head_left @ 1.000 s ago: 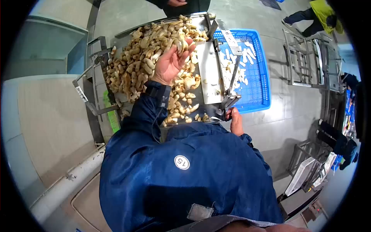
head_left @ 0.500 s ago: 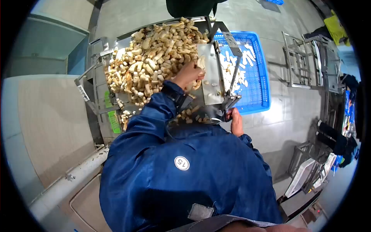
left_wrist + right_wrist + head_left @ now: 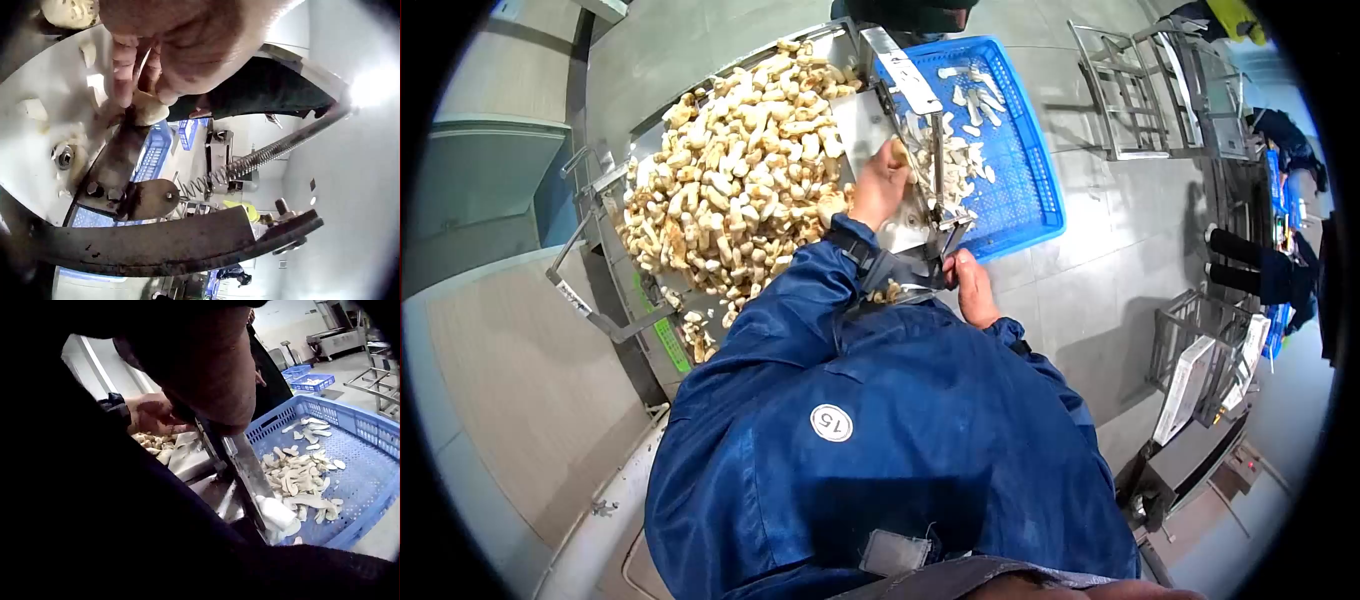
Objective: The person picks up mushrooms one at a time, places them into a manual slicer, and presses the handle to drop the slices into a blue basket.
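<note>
My left hand (image 3: 880, 185) is at the white cutting board (image 3: 860, 130), beside the metal blade of a lever slicer. Its fingers pinch a pale mushroom (image 3: 150, 109), whose end shows below the fingertips in the left wrist view. With my right hand (image 3: 973, 288) I grip the slicer's handle (image 3: 949, 270) at the near end of its metal arm (image 3: 938, 165). A big heap of whole, stubby mushrooms (image 3: 730, 170) lies left of the board. White mushroom slices (image 3: 294, 478) lie beyond the blade in a blue basket (image 3: 1045, 190).
A coil spring (image 3: 225, 172) links to the slicer's bracket. Metal brackets (image 3: 585, 300) stick out at the table's left side, near a green crate (image 3: 668, 340). Someone in dark clothes (image 3: 910, 14) stands across the table. Metal racks (image 3: 1120, 100) stand to the right.
My left hand has gone from above the heap to the board, taking a mushroom to the blade. The right hand has stayed on the handle. The head view has shifted.
</note>
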